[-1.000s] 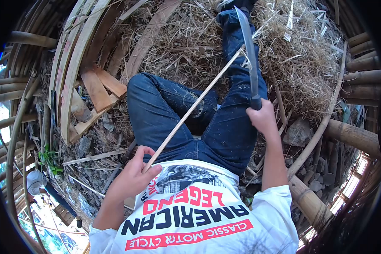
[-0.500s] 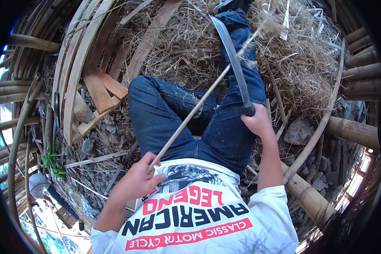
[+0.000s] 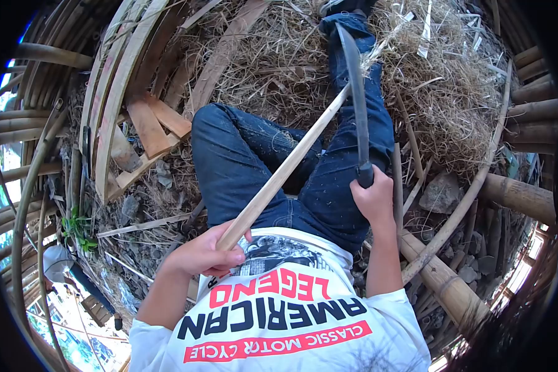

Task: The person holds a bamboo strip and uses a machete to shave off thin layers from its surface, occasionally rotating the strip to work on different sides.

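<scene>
My left hand [image 3: 209, 252] is closed round the near end of a long, pale bamboo strip [image 3: 282, 168], low in front of my shirt. The strip slants up and right across my jeans, its far end frayed into thin fibres. In my right hand [image 3: 376, 193] is the black handle of a machete [image 3: 357, 102], whose long blade curves slightly and points away from me. Near its far end, the strip meets the blade over my outstretched leg [image 3: 373, 127]. My other leg [image 3: 229, 164] is bent.
Curly shavings [image 3: 440, 105] are heaped on the ground at the right. Long planks [image 3: 115, 93] and wood blocks [image 3: 147, 127] lie at the left. A thick bamboo pole [image 3: 446, 282] and a stone [image 3: 440, 192] are by my right arm. Bamboo walls stand on both sides.
The strip now shows a broader face, and my left fingers wrap further round it. The machete has swung slightly more upright, with my right hand a little nearer my body.
</scene>
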Tool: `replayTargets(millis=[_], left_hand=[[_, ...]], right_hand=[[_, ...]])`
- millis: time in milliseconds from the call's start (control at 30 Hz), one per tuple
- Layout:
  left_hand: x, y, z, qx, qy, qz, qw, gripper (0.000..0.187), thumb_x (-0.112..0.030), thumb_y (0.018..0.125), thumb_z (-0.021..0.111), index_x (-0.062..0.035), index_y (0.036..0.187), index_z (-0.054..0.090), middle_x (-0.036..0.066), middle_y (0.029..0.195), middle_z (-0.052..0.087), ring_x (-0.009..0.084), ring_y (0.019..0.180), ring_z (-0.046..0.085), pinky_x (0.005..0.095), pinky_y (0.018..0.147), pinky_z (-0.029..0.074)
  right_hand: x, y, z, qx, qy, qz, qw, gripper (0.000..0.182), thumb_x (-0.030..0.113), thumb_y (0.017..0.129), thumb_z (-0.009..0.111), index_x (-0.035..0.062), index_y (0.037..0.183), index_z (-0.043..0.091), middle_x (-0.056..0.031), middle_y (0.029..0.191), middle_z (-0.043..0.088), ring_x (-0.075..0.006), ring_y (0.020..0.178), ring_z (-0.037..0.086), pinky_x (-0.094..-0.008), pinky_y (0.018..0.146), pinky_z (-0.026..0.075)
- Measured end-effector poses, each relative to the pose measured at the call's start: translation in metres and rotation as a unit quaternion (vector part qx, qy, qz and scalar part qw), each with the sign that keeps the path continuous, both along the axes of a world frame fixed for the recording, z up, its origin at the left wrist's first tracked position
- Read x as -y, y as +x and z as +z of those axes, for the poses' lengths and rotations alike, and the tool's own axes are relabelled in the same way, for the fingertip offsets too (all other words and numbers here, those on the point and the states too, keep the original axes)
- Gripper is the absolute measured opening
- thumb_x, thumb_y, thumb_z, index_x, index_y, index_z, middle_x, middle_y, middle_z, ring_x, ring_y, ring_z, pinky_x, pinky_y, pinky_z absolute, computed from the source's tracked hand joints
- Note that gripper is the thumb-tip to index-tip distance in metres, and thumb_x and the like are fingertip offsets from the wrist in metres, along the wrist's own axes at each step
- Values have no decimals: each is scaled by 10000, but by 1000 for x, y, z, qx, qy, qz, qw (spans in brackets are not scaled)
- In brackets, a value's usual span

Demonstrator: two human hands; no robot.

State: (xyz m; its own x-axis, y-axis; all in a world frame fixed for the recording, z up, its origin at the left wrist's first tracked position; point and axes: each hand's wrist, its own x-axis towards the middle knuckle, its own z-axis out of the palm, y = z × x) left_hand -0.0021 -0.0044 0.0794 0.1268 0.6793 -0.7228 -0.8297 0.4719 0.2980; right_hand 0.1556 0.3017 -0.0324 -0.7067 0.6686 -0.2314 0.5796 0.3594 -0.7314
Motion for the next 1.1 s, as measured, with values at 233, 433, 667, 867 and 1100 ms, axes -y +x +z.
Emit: replayTargets(millis=[233, 433, 667, 867, 1100], left_hand=[[-18, 17, -6, -225, -153, -139, 952, 285, -270, 917, 690, -81, 1020, 503, -37, 597, 500, 45, 421, 470, 216, 393, 372], [-19, 20, 0, -536, -167, -157, 813, 363, -232, 867, 727, -34, 1081, 511, 90, 675, 618, 196, 528, 586, 345, 537, 475], [-14, 27, 7, -657, -165, -276, 682, 611, -303, 757, 820, -65, 1147, 415, 130, 658, 581, 290, 566, 605, 379, 549, 449], [-13, 20, -12, -315, -39, -179, 931, 496, -235, 811, 791, -53, 1090, 423, -40, 609, 371, 68, 538, 354, 255, 489, 290], [-20, 33, -28, -265, -2, -97, 959, 472, -184, 839, 766, -26, 1144, 442, -33, 737, 417, 21, 563, 344, 221, 486, 285]], right_hand=[[24, 24, 18, -38, -41, 51, 997, 242, 183, 729, 744, 13, 747, 573, -117, 555, 574, -311, 545, 642, -362, 527, 474], [43, 18, 16, -13, -31, 87, 996, 261, 228, 738, 753, 8, 791, 623, -196, 655, 642, -384, 637, 657, -412, 574, 515], [48, 10, 21, -19, -42, 121, 992, 274, 227, 729, 756, 0, 825, 638, -200, 657, 644, -374, 636, 664, -396, 588, 524], [51, 7, 43, -57, -98, 188, 976, 358, 289, 690, 792, 2, 846, 645, -184, 643, 638, -355, 609, 667, -371, 568, 514], [85, 6, 41, -61, -71, 289, 953, 458, 446, 708, 806, 29, 842, 675, -150, 599, 638, -302, 528, 657, -355, 534, 529]])
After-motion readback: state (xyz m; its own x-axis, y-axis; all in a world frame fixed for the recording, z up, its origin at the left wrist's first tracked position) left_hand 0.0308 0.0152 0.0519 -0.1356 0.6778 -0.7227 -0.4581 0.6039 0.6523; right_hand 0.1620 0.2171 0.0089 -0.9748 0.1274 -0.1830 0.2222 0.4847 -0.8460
